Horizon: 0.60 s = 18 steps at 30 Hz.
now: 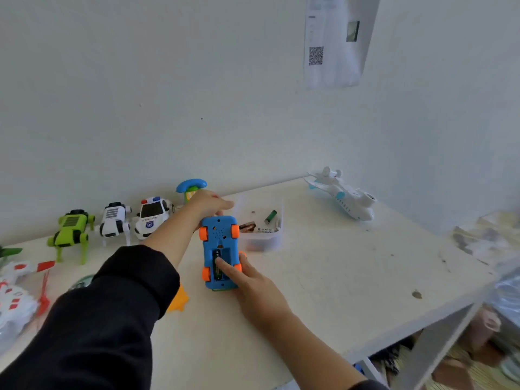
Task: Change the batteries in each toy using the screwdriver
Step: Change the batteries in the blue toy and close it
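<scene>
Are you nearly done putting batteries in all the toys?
Not nearly. The blue car lies upside down with its battery cover already off. The left hand steadies its far end while a right hand finger presses a battery into the open slot. Its cover is not back on. The green robot dog, white robot dog, police car and plane stand untouched.

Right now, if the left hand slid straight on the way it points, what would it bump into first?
Probably the clear plastic tub of batteries. The left hand grips the far end of the upturned blue toy car and points right, toward the tub. Depth is unclear, so it could pass just behind it.
</scene>
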Motion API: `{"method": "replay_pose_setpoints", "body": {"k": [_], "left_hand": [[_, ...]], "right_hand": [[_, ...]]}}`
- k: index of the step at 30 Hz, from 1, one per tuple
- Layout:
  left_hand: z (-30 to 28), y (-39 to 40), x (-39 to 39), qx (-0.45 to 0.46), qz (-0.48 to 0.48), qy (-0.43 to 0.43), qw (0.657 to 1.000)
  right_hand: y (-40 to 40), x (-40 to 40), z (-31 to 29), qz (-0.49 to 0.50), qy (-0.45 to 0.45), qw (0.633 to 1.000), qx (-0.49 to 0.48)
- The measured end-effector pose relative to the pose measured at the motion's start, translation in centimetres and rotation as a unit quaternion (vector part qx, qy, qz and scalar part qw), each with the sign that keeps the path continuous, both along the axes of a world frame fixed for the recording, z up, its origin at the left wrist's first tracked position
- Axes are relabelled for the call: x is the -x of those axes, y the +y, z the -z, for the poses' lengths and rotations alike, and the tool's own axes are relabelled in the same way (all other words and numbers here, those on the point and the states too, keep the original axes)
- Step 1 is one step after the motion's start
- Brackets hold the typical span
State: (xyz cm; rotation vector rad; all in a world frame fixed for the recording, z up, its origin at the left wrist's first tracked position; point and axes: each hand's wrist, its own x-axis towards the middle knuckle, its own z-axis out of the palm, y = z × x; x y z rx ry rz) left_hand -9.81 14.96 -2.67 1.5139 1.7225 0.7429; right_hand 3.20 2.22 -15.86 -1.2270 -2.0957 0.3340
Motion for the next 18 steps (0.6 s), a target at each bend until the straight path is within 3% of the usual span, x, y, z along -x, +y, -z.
{"method": "replay_pose_setpoints", "body": {"k": [4,7,10,14,18], "left_hand": [[1.0,0.4,1.2,0.233,0.041,0.009,0.972],[1.5,0.8,1.1,0.267,0.082,0.065,0.958],[1.2,0.8,0.3,0.216,0.080,0.088,0.969],[0.7,-0.3,-1.1,0.076,0.021,0.120,0.990],[0.9,0.8,-1.5,-0.070,-0.029,0.134,0.988]], "right_hand": [[-0.3,0.3,0.8,0.004,-0.044,0.998,-0.041],[-0.4,0.4,0.7,0.026,-0.077,0.992,-0.093],[-0.7,0.4,0.0,0.024,-0.082,0.990,-0.110],[-0.6,0.4,0.0,0.034,-0.071,0.993,-0.090],[-0.5,0.2,0.2,0.034,-0.055,0.997,-0.048]]}}
